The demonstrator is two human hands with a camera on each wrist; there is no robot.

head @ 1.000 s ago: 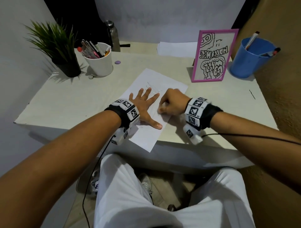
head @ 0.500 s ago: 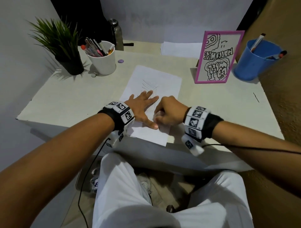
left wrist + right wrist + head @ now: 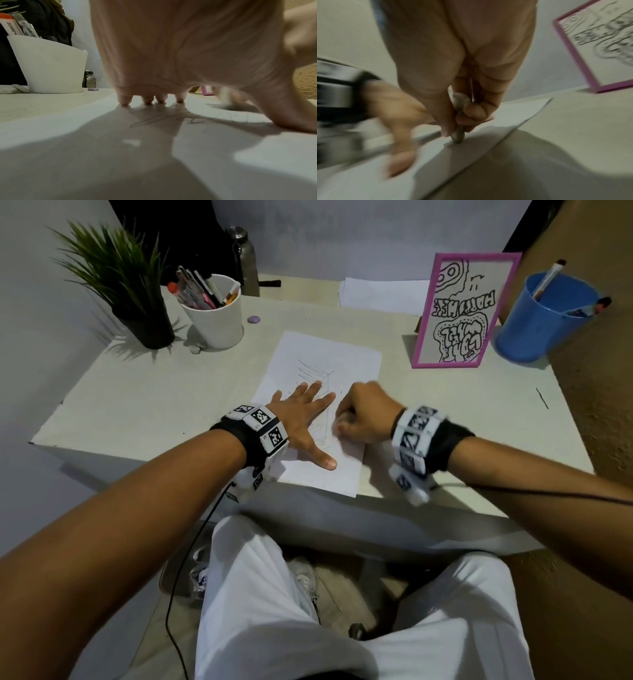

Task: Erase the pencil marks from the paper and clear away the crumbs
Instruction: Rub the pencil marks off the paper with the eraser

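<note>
The paper (image 3: 318,412) lies on the desk (image 3: 144,402), squarer to the desk edge than a second ago, its near corner no longer overhanging. The left hand (image 3: 305,419) presses it flat, fingers straight and spread. The right hand (image 3: 363,419) pinches a grey eraser (image 3: 458,134) between thumb and curled fingers, tip on the sheet near its right edge. Pencil marks (image 3: 313,371) remain above the left hand, so erasing is unfinished. No crumbs can be made out.
</note>
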